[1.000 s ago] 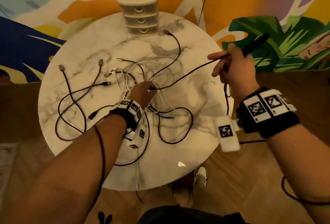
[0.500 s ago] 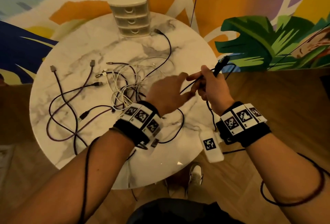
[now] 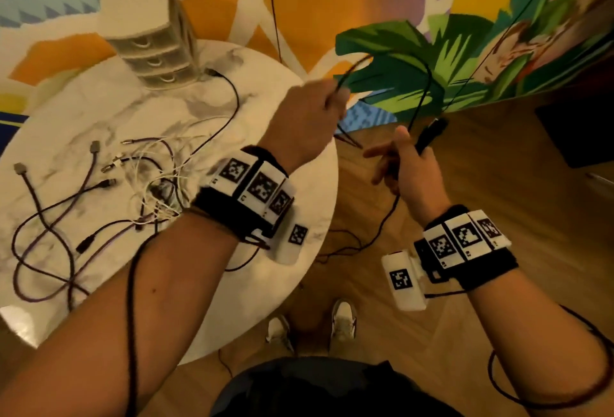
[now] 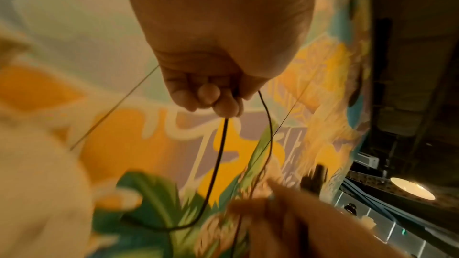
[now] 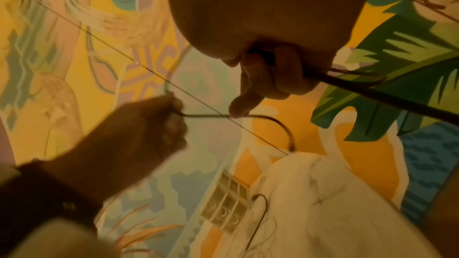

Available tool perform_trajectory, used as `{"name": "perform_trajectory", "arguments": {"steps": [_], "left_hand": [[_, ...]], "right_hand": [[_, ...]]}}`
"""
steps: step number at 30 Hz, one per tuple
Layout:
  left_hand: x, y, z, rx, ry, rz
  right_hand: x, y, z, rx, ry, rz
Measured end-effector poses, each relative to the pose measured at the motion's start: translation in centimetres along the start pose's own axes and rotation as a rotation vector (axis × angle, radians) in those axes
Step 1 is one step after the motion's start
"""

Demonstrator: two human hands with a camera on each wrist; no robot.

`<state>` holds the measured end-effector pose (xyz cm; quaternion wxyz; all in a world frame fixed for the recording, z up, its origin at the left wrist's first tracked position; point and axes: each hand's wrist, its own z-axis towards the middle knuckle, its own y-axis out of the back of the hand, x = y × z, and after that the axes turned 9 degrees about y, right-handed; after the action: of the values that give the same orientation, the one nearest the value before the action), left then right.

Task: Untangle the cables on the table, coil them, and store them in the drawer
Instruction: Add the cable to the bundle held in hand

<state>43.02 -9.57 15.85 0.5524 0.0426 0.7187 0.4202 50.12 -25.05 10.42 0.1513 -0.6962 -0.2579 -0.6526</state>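
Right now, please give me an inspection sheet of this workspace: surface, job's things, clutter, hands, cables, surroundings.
Surface: round marble table, cables spread on its left part.
Job's things: black cable arched in the air between both hands; closed drawer unit at the table's far edge.
Clutter: nothing seen.
Hands: left hand pinches the black cable; right hand grips it near its plug.
Cables: tangle of white, purple and black cables, uncoiled on the table; the black cable's far end lies by the drawer unit.
Surroundings: painted mural behind, wooden floor below, the person's shoes visible.
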Motion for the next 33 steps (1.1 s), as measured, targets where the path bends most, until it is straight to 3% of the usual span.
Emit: {"name": "perform_trajectory", "arguments": {"steps": [5, 7, 8, 10, 13, 15, 17, 20, 22, 24, 28, 30, 33], "left_hand": [[7.4, -11.1, -2.7, 0.46, 0.279, 0.25], [8.7, -13.9, -3.8, 0.632, 0.414, 0.449], [8.4, -14.8, -4.1, 0.689, 0.407, 0.492], [5.5, -15.7, -4.3, 0.64, 0.211, 0.36], [-1.4, -15.1, -4.0, 0.502, -0.104, -0.08], [-5.2, -14.3, -3.4, 0.565, -0.099, -0.348], [-7.2, -13.5, -3.2, 0.546, -0.026, -0.538], [-8.1, -12.0, -2.8, 0.437, 0.19, -0.703], [-8.4, -10.9, -2.5, 0.459, 0.166, -0.796], [-9.0, -9.9, -2.0, 0.424, 0.1, -0.679], [-10.6, -8.0, -2.3, 0.206, -0.207, 0.129], [-11.5, -6.7, -2.5, 0.114, -0.326, 0.427], [-12.9, -4.7, -2.4, -0.015, -0.425, 0.633]], "right_hand": [[0.7, 5.6, -0.2, -0.04, -0.004, 0.027], [0.6, 7.3, -0.5, -0.027, 0.0, -0.008], [0.6, 7.8, -0.7, -0.023, 0.011, -0.028], [0.5, 8.4, -0.6, -0.006, 0.053, -0.104], [0.9, 8.4, -0.5, 0.067, 0.079, -0.175], [1.6, 8.8, -0.4, 0.105, 0.096, -0.114], [2.1, 9.5, -0.3, 0.181, 0.137, -0.005], [1.2, 10.1, -0.9, 0.435, 0.137, 0.145], [-1.1, 9.6, -1.4, 0.571, 0.125, 0.053], [-4.6, 8.9, -1.9, 0.582, 0.094, -0.083], [-12.1, 9.0, -1.5, 0.263, -0.144, -0.183], [-15.2, 9.8, -1.5, 0.172, -0.309, -0.258], [-18.8, 10.9, -1.7, 0.066, -0.552, -0.343]]}}
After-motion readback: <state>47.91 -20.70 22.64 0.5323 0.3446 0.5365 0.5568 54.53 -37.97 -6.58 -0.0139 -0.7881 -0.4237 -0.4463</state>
